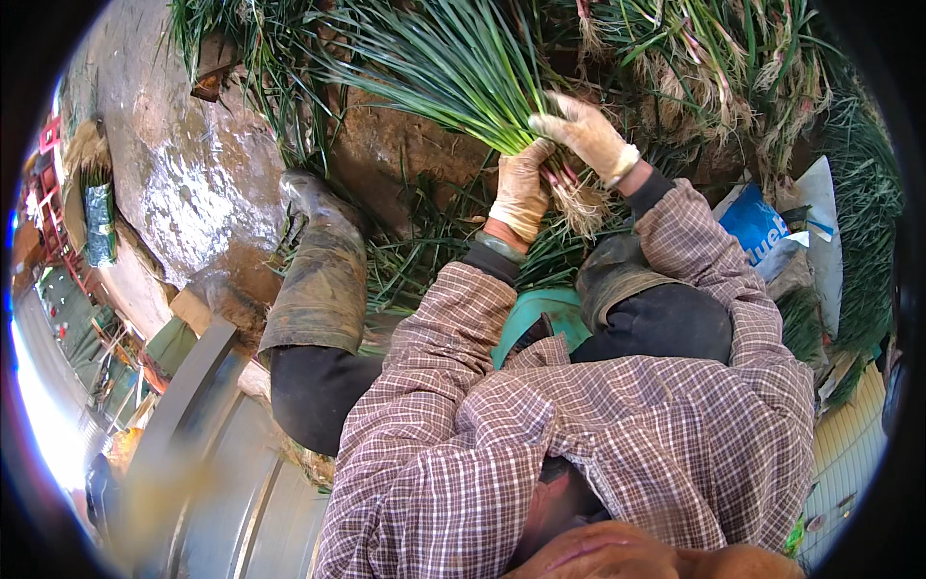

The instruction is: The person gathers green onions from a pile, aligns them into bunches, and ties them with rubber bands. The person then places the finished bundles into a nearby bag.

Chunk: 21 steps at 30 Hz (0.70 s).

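My left hand (522, 187), in a stained pale glove, is closed around the lower stalks of a bunch of long green onion-like plants (477, 87). Its leaves fan out toward the upper left, while the reddish stem bases and stringy roots (579, 206) stick out at the lower right of that fist. My right hand (582, 134), gloved too, lies against the right side of the bunch just above the roots, with its fingers bent. Whether its fingertips grip any stalk is hard to tell.
More rooted plants (712, 79) are heaped at the upper right, and loose leaves (427, 231) cover ground between my muddy boots (318, 268). A blue and white printed sack (752, 224) lies right. Wet ground (188, 181) shines at left, near a tied, wrapped bundle (99, 217).
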Each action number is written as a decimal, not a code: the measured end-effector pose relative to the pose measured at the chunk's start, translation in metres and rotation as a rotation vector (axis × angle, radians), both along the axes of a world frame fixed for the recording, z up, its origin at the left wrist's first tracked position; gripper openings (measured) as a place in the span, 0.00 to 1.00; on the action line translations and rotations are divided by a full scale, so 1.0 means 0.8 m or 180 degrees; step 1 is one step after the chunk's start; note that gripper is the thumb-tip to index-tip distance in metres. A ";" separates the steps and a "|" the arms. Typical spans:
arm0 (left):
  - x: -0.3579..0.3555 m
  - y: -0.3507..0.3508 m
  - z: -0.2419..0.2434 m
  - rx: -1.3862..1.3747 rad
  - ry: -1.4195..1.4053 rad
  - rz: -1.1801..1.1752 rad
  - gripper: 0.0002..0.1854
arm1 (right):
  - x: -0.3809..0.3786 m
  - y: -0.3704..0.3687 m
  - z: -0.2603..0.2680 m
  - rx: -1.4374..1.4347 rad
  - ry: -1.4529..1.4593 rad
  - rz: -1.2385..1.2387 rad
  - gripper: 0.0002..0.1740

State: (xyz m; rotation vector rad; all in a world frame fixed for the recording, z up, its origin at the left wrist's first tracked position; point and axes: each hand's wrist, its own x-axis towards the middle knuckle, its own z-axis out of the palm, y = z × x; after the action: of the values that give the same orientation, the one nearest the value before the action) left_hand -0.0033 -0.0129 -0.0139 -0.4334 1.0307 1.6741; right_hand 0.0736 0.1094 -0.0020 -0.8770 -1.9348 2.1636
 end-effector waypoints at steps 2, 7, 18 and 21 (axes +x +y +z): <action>0.000 -0.002 -0.006 0.0080 0.0333 -0.0335 0.07 | -0.017 -0.006 -0.012 -0.0086 -0.0453 -0.0790 0.22; -0.013 0.001 -0.009 -0.0027 0.0172 0.0136 0.07 | 0.008 -0.013 -0.020 -0.0603 0.0203 -0.1293 0.11; -0.017 -0.005 0.001 -0.0654 0.0591 -0.0324 0.05 | 0.058 -0.012 0.026 0.1773 -0.0497 0.0506 0.24; -0.014 -0.001 0.000 -0.0384 0.0718 0.0119 0.05 | 0.030 -0.028 0.009 0.2798 -0.0199 0.0500 0.18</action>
State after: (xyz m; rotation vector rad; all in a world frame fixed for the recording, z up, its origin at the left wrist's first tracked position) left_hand -0.0147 -0.0135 -0.0138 -0.3489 1.3012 1.7281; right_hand 0.0973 0.0871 0.0056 -0.6219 -2.6647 1.0857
